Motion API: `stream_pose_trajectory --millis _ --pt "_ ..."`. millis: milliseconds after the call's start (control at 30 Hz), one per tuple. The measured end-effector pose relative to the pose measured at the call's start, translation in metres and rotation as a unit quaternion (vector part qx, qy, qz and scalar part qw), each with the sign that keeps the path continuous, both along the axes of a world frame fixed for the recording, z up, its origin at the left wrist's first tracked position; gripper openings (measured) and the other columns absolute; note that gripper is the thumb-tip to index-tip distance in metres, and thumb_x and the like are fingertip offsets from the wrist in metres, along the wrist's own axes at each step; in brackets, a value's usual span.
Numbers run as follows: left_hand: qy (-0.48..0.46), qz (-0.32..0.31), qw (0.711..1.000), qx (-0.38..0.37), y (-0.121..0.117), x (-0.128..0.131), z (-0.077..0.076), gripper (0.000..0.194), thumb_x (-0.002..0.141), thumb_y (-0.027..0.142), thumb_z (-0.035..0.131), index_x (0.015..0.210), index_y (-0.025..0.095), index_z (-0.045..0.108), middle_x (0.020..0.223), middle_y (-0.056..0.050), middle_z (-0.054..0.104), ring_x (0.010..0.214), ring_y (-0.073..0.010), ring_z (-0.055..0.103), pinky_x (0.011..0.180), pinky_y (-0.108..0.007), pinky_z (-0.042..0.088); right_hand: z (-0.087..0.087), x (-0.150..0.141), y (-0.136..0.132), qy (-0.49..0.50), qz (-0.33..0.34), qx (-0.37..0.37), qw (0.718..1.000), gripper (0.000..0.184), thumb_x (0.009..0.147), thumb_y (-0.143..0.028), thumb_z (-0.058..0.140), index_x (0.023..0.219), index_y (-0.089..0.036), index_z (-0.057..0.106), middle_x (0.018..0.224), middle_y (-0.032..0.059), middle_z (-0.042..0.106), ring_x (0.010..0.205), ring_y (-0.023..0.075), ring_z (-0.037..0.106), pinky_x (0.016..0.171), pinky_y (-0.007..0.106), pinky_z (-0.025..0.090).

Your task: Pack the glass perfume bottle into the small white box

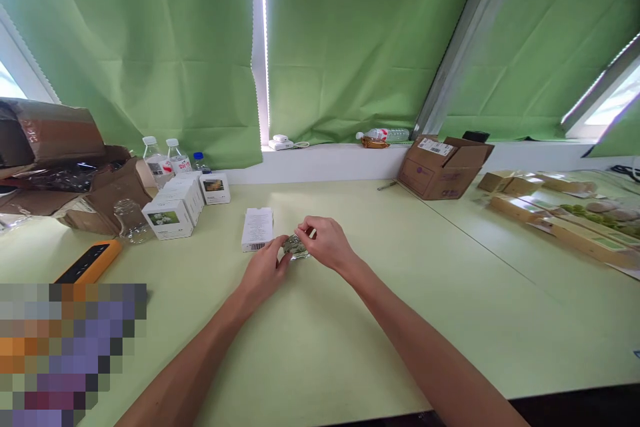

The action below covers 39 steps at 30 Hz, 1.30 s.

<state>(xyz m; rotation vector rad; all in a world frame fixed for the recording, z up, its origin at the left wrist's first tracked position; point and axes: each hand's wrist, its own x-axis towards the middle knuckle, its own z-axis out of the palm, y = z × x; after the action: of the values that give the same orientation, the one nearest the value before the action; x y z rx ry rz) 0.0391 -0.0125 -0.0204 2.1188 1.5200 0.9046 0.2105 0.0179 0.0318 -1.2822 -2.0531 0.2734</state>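
Observation:
A small clear packet or jar with grey-green dried contents (296,246) lies on the pale green table between my hands. My left hand (266,268) grips its left side with thumb and fingers. Over its upper right edge, my right hand (324,240) is closed in a pinch; whether the fingertips hold the container's edge or some of the contents is too small to tell. Just left of it, a white box (258,228) with printed text and a barcode lies flat, close to my left fingers.
Left stand a row of white boxes (173,208), a clear jar (131,220), plastic bottles (159,163), an open carton (107,190) and an orange-black power strip (90,263). A cardboard box (440,170) sits back right; long trays (590,237) with green goods lie far right.

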Motion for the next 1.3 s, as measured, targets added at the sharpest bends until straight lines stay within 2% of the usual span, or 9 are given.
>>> stream_pose_trajectory --millis 133,267,533,967,1300 --pt "-0.003 -0.001 1.000 0.003 0.0008 -0.0005 -0.0015 0.036 0.091 0.031 0.043 0.126 0.024 0.049 0.118 -0.006 0.063 0.060 -0.0114 0.055 0.058 -0.025 0.039 0.0011 -0.0014 -0.0012 -0.038 -0.010 0.018 0.999 0.021 0.085 -0.025 0.049 0.065 -0.021 0.050 0.069 -0.0024 0.065 0.059 0.0113 0.052 0.058 0.024 0.032" --pt "0.001 -0.001 1.000 0.007 0.0013 -0.0005 -0.0018 0.037 0.091 0.030 0.044 0.127 0.022 0.049 0.109 -0.006 0.066 0.060 -0.0118 0.055 0.059 -0.026 0.040 -0.0002 -0.0021 -0.0019 -0.056 -0.014 0.033 0.998 0.018 0.085 -0.023 0.049 0.067 -0.021 0.050 0.072 -0.0021 0.067 0.063 0.0119 0.055 0.059 0.025 0.031" --pt "0.007 0.006 1.000 0.010 0.0006 0.0000 -0.0004 0.037 0.091 0.030 0.046 0.126 0.022 0.050 0.105 -0.007 0.067 0.060 -0.0121 0.055 0.059 -0.026 0.040 0.0041 -0.0006 -0.0016 -0.040 -0.019 -0.011 0.999 0.019 0.086 -0.027 0.051 0.068 -0.021 0.054 0.072 -0.0022 0.067 0.060 0.0113 0.054 0.058 0.025 0.031" --pt "0.003 0.002 1.000 0.008 0.0000 0.0002 0.0000 0.034 0.091 0.030 0.044 0.125 0.024 0.050 0.113 -0.005 0.066 0.059 -0.0112 0.054 0.056 -0.025 0.039 0.0002 -0.0023 -0.0045 -0.101 -0.033 0.046 0.993 0.020 0.089 -0.025 0.047 0.070 -0.021 0.051 0.073 -0.0010 0.066 0.064 0.0127 0.054 0.057 0.025 0.027" --pt "0.001 -0.001 1.000 -0.002 -0.0012 0.0005 0.0027 0.035 0.092 0.030 0.043 0.125 0.023 0.050 0.112 -0.006 0.066 0.060 -0.0118 0.055 0.057 -0.025 0.040 0.0052 -0.0040 -0.0039 -0.121 -0.039 0.041 0.991 0.019 0.088 -0.026 0.048 0.070 -0.021 0.050 0.072 -0.0019 0.065 0.065 0.0126 0.054 0.055 0.026 0.026"
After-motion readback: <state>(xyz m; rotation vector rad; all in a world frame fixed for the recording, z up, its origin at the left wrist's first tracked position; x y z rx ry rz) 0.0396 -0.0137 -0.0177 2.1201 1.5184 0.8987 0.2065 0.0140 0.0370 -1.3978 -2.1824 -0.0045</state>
